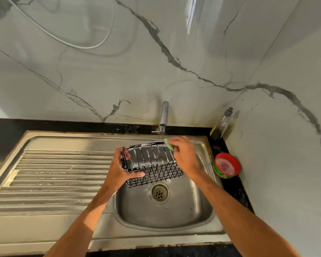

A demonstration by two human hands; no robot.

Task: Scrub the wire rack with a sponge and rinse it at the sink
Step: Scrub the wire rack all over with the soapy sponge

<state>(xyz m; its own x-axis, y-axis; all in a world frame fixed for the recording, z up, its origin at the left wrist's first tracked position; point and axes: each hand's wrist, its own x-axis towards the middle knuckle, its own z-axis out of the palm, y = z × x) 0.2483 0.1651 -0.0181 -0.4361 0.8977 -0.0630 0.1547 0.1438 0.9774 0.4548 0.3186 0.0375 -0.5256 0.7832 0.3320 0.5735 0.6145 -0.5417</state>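
Over the single sink (165,216), one black wire rack (156,164) is held tilted and soapy. The left hand (120,167) grips its left end, fingers curled round the wires; the right hand (185,156) pinches one green sponge (168,143) against the rack's far right corner. One tap (164,115), one bottle (220,125) and one red tub (226,166) stand nearby

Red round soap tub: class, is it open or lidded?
Open: the red round soap tub on the black counter beside the steel sink has no lid; pink soap shows inside.
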